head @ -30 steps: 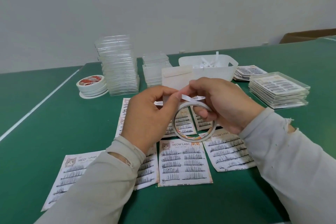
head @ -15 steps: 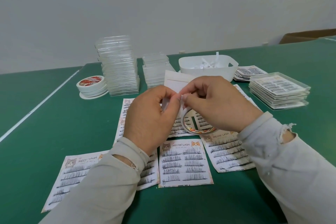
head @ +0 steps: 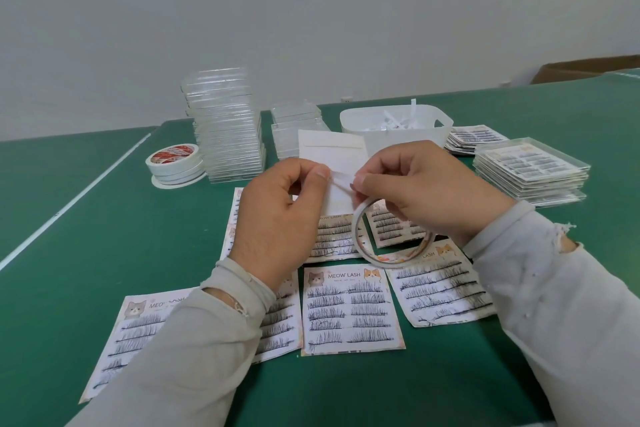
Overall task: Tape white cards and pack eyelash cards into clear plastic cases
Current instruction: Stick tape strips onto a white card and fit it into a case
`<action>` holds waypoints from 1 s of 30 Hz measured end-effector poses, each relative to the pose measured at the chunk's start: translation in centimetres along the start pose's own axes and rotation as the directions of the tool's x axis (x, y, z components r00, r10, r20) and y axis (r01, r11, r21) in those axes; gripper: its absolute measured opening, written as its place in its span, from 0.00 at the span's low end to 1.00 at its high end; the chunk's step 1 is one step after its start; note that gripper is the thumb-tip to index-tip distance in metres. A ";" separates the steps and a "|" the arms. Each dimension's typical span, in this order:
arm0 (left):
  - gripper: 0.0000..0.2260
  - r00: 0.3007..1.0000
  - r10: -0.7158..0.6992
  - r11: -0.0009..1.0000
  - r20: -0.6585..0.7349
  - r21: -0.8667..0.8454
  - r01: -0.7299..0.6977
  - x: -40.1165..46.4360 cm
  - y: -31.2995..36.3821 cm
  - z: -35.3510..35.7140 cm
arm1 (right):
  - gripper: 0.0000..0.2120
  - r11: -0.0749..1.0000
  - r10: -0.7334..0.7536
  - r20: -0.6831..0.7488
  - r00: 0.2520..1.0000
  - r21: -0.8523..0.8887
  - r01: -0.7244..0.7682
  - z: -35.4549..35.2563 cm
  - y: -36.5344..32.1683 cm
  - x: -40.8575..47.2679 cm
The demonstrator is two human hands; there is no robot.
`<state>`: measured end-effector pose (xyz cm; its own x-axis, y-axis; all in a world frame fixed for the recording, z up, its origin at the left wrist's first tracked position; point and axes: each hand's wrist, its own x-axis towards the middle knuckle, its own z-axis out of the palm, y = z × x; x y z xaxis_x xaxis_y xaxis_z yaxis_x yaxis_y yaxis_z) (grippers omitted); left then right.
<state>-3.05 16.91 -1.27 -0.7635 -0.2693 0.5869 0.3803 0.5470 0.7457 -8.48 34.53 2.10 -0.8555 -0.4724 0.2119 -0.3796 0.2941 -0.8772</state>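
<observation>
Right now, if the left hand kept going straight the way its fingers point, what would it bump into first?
Probably the right hand. The left hand pinches a tape strip, its fingertips aimed rightward along the strip at the right hand's fingertips. The white card seems to sit just behind, though depth is unclear.

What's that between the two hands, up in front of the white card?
In the head view, a short strip of tape spans from the left hand to the right hand, pinched at both ends.

Pale grey long sleeves (head: pixel 571 315), the right one torn near its cuff.
</observation>
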 end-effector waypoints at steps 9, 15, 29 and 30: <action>0.17 0.969 -0.148 0.978 0.196 -0.120 0.173 0.2 -0.2 -0.7 | 0.10 0.959 0.083 0.029 0.996 0.268 -0.088 -1.9 -0.3 -0.1; 0.19 0.977 -0.115 0.961 0.180 -0.230 0.155 0.2 -0.2 -0.2 | 0.08 0.966 0.068 0.062 0.996 0.246 -0.081 -1.6 -0.3 -0.3; 0.20 0.952 -0.133 0.922 0.277 -0.318 0.221 0.2 -0.5 -0.1 | 0.09 0.972 0.093 0.056 0.994 0.213 -0.102 -1.3 -0.4 -0.3; 0.20 0.953 -0.134 0.922 0.273 -0.318 0.220 0.1 -0.4 -0.2 | 0.09 0.973 0.092 0.065 0.994 0.206 -0.104 -1.1 -0.4 -0.3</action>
<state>-3.22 16.48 -1.44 -0.9207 -0.1134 0.3736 0.3484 0.1928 0.9173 -8.50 35.48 2.91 -0.8623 -0.4960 0.1020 -0.2084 0.1641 -0.9642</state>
